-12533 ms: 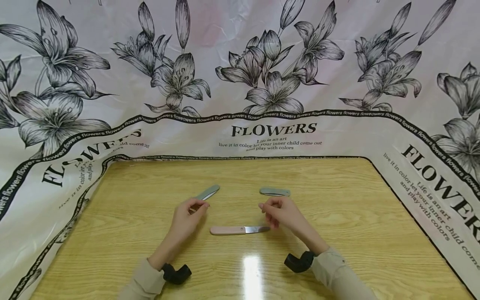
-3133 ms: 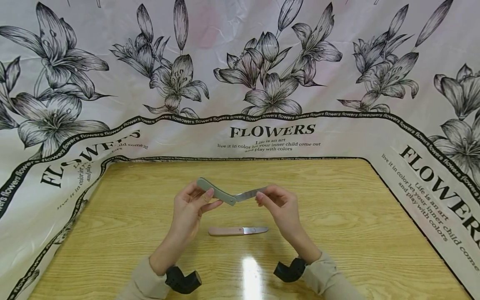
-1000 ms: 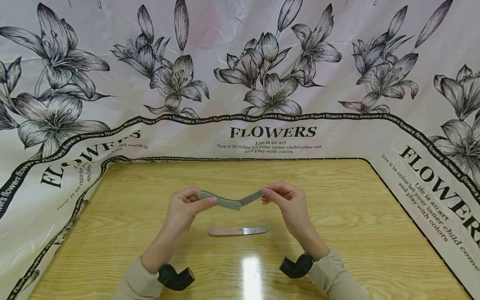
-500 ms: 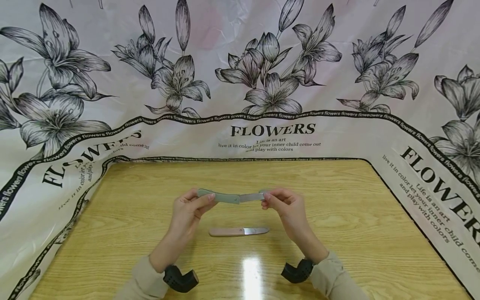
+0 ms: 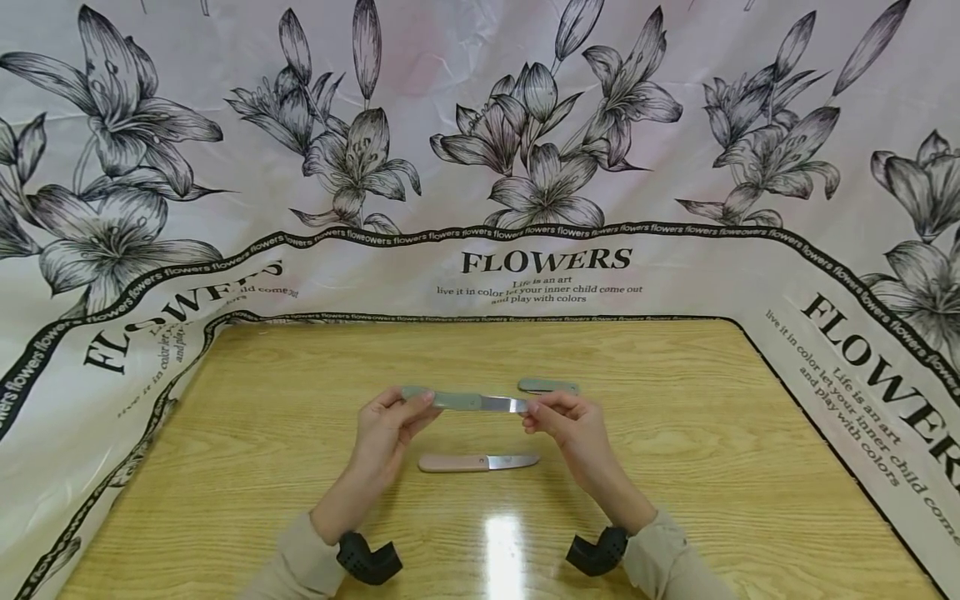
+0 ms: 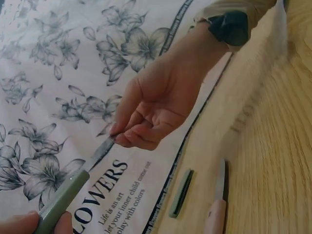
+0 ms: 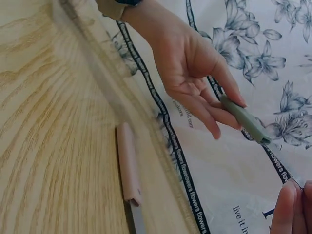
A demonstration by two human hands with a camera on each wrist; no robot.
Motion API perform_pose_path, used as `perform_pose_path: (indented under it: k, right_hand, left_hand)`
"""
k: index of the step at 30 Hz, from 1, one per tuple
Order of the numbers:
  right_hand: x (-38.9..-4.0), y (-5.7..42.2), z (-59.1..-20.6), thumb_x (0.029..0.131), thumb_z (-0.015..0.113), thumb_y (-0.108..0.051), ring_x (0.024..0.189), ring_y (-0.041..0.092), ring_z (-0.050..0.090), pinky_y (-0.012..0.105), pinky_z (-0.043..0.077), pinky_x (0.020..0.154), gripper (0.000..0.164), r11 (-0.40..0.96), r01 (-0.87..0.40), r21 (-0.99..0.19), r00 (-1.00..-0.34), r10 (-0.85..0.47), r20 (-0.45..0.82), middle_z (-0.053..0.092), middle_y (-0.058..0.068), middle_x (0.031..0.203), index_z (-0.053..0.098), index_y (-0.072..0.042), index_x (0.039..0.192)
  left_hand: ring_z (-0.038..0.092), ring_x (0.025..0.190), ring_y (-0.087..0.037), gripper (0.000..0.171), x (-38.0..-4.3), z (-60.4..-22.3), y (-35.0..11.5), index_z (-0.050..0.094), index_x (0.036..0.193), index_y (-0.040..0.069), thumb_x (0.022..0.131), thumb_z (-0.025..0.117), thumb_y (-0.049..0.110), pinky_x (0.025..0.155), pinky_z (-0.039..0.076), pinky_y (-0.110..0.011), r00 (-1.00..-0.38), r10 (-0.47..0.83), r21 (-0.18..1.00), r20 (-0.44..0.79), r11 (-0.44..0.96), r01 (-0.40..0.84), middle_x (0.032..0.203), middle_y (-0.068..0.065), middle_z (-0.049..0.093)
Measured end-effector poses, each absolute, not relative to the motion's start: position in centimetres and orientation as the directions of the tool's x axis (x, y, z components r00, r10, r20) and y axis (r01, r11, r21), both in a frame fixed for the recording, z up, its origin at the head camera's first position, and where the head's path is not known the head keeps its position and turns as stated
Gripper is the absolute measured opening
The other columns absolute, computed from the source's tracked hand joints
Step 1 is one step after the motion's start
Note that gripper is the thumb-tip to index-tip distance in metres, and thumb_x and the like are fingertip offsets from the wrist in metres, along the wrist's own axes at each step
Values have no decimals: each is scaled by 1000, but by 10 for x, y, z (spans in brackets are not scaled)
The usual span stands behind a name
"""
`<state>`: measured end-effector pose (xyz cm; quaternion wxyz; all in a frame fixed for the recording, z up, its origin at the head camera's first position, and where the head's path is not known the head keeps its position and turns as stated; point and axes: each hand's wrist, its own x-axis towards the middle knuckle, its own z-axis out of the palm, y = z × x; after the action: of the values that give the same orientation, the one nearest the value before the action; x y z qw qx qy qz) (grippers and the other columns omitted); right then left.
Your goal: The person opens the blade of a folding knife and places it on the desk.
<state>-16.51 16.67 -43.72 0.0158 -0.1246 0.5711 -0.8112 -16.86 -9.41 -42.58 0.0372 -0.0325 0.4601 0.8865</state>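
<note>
A folding knife with a green handle (image 5: pixel 456 401) is held up over the table, its blade (image 5: pixel 501 404) swung out nearly in line with the handle. My left hand (image 5: pixel 388 423) pinches the far end of that handle between thumb and fingers. The blade's tip is pinched by my right hand (image 5: pixel 573 427), which hides the point. Below them a pink-handled folding knife (image 5: pixel 453 462) lies unfolded on the table, blade toward the right. Behind my right hand lies a second green folding knife (image 5: pixel 548 386), folded; the left wrist view also shows this folded knife (image 6: pixel 181 193).
The wooden table (image 5: pixel 300 358) is bordered at the back and sides by a white cloth (image 5: pixel 675 275) printed with flowers and lettering. A black wrist device (image 5: pixel 370 558) sits at the left cuff, another black device (image 5: pixel 597 552) at the right.
Earlier, two green knives lay folded on the table; one was picked up and its blade drawn out. Over the last second its bent blade and handle have straightened, and the knife has lowered slightly.
</note>
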Motion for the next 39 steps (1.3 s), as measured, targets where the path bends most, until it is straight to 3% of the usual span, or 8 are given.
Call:
perform_pose_path:
  k: [5,10,13,19,26,33,39]
  right_hand:
    - [-167,170,-443,95,64,1,74,14,69,29,60,73,8,-313,-68,-947,-978,-166,125,73,9,84,70,5,99]
    - [-171,172,-451,95,63,1,72,14,69,29,60,71,24,-259,2,-966,-986,-161,41,73,8,83,61,22,105]
    - [-175,173,-457,95,62,1,73,15,69,29,60,71,27,-205,59,-977,-988,-150,-28,73,7,83,58,25,107]
    - [-180,178,-467,95,65,-3,72,17,68,28,59,66,23,-52,119,-992,-988,-110,-112,72,11,82,65,18,105]
    - [-181,181,-476,92,70,-9,70,15,61,25,53,64,18,208,56,-977,-991,-109,-80,70,9,80,72,8,95]
    - [-185,183,-482,92,70,-7,65,15,60,24,51,58,13,249,10,-969,-992,-119,-40,70,12,80,73,5,93]
    - [-186,186,-484,91,73,-9,54,10,53,22,45,47,11,339,-65,-939,-991,-135,20,67,11,72,75,2,94]
  left_hand:
    - [72,86,-20,12,-172,-438,-100,67,95,2,90,66,-8,90,55,-36,-989,98,843,-108,-519,-144,92,-11,68]
    - [72,91,-25,18,-177,-452,-107,66,106,-6,88,70,-7,89,56,-38,-986,124,892,-115,-424,-158,95,-15,69]
    - [72,90,-25,28,-180,-460,-110,62,111,-12,88,73,-3,89,56,-40,-985,134,935,-108,-324,-146,94,-16,71]
    - [72,84,-22,32,-187,-477,-116,63,111,-15,87,75,3,81,59,-34,-993,88,975,-78,-199,-94,92,-14,73]
    - [72,77,-24,23,-190,-486,-119,70,102,-10,84,78,2,73,59,-32,-999,46,995,10,-104,5,88,-14,73]
    - [68,76,-17,9,-191,-493,-119,73,88,-6,83,78,-1,69,57,-26,-985,64,987,159,21,161,88,-17,72]
    - [65,72,-24,6,-182,-479,-116,73,86,-6,84,77,-1,62,52,-22,-974,99,954,202,206,218,85,-18,71]
